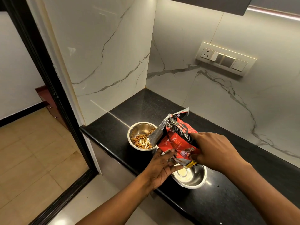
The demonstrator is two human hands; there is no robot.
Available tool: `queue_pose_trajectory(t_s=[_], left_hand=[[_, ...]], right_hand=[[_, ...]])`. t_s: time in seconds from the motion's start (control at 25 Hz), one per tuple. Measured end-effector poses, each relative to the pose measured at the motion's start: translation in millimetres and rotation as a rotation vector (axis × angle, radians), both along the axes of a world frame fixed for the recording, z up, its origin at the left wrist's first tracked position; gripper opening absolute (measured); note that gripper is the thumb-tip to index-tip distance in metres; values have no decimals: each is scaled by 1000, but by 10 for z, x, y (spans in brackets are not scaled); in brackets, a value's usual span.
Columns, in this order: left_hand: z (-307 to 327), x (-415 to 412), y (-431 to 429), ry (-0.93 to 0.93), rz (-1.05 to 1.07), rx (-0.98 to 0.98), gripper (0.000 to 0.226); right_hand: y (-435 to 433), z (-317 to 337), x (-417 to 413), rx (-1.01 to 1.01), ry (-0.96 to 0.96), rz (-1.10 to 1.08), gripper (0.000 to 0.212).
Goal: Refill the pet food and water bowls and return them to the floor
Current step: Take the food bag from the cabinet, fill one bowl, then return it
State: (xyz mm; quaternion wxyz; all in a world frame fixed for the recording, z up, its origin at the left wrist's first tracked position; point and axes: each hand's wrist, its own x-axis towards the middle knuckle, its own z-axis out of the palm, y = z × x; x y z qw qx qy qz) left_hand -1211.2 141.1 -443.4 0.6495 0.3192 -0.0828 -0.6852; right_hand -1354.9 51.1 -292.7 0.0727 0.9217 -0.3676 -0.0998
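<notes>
A red and black pet food bag (174,137) is tilted with its torn silver mouth over a steel bowl (138,125) on the black counter. Brown kibble (138,140) lies in that bowl. My right hand (214,150) grips the bag's upper right side, while my left hand (162,166) holds its lower edge from below. A second steel bowl (193,177) sits closer to me, partly hidden under the bag and my hands; its visible inside holds no kibble.
The black granite counter (227,200) runs to the right along a marble-patterned wall. A switch and socket plate (225,58) is on the back wall. A black door frame (48,88) and tiled floor (32,151) lie to the left.
</notes>
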Motion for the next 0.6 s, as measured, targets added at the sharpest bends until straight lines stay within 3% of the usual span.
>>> queue_pose_trajectory(t_s=[0.28, 0.6], left_hand=[[1, -2, -7, -1, 5, -1, 54], [21, -22, 5, -28, 13, -10, 59]], right_hand=[[-6, 3, 3, -19, 12, -3, 64], [-30, -105, -93, -37, -46, -9, 69]])
